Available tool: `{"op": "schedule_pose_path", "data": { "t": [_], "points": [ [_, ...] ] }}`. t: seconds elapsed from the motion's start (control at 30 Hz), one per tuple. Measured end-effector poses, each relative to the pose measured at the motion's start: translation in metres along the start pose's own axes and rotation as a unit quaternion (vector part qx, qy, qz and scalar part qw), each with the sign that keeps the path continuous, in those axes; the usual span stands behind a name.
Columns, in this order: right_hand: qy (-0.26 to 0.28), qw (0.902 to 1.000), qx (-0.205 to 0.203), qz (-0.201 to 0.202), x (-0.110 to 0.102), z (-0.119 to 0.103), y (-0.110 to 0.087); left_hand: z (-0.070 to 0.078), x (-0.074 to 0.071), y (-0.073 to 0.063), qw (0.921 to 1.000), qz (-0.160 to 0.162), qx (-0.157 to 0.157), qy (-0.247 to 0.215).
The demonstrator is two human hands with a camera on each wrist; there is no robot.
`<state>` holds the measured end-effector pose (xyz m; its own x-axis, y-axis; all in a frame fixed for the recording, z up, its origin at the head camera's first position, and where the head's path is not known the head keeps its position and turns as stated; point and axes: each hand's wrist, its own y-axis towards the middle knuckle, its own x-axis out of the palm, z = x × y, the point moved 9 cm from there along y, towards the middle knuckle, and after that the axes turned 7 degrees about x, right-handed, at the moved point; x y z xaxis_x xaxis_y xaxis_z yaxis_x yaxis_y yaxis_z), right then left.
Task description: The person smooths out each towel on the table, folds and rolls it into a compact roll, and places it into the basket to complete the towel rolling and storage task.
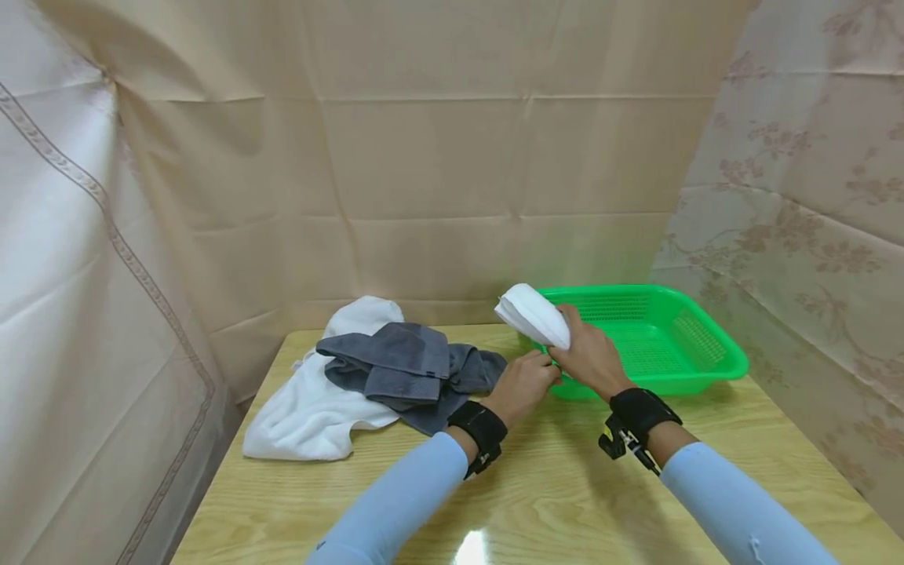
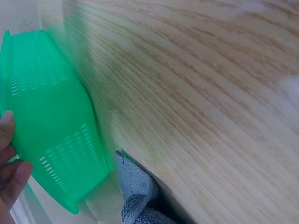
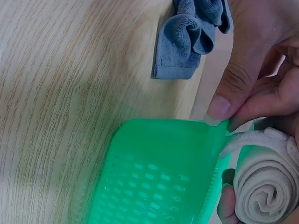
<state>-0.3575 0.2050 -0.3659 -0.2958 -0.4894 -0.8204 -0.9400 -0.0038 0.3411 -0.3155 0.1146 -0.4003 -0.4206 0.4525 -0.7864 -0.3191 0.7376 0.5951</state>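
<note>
A rolled white towel [image 1: 533, 314] is gripped by my right hand [image 1: 592, 357], above the near left corner of the green plastic basket [image 1: 646, 345]. In the right wrist view the roll's spiral end [image 3: 266, 193] shows, with a loose flap towards the basket rim. My left hand [image 1: 524, 386] pinches the rim at that same corner, its thumb [image 3: 219, 108] on the edge. Just left of it lies a crumpled grey towel [image 1: 406, 365], partly on top of a spread white towel [image 1: 311, 420].
The wooden table [image 1: 565, 486] carries everything, with the basket at its back right. A beige cloth [image 1: 424, 173] hangs behind the table. Patterned curtains [image 1: 812, 235] hang on the right, and a white one [image 1: 63, 314] on the left.
</note>
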Motion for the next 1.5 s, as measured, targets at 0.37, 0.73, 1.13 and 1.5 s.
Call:
{"op": "schedule_pose_path", "data": {
  "t": [0.37, 0.73, 1.13, 1.5],
  "points": [
    [0.001, 0.9999, 0.014, 0.001, -0.001, 0.003, 0.002, 0.002, -0.002, 0.001, 0.9999, -0.012, 0.006, -0.005],
    [-0.033, 0.9994, -0.010, 0.009, -0.004, 0.003, 0.004, 0.000, -0.001, 0.001, 0.9999, -0.012, 0.001, -0.010],
    [-0.047, 0.9988, 0.009, 0.010, -0.009, 0.019, 0.005, 0.000, 0.005, 0.002, 0.9996, -0.026, -0.002, -0.004],
    [-0.031, 0.9993, 0.019, 0.010, -0.011, 0.032, 0.006, -0.002, 0.007, 0.001, 0.9995, -0.031, -0.003, 0.002]
  ]
}}
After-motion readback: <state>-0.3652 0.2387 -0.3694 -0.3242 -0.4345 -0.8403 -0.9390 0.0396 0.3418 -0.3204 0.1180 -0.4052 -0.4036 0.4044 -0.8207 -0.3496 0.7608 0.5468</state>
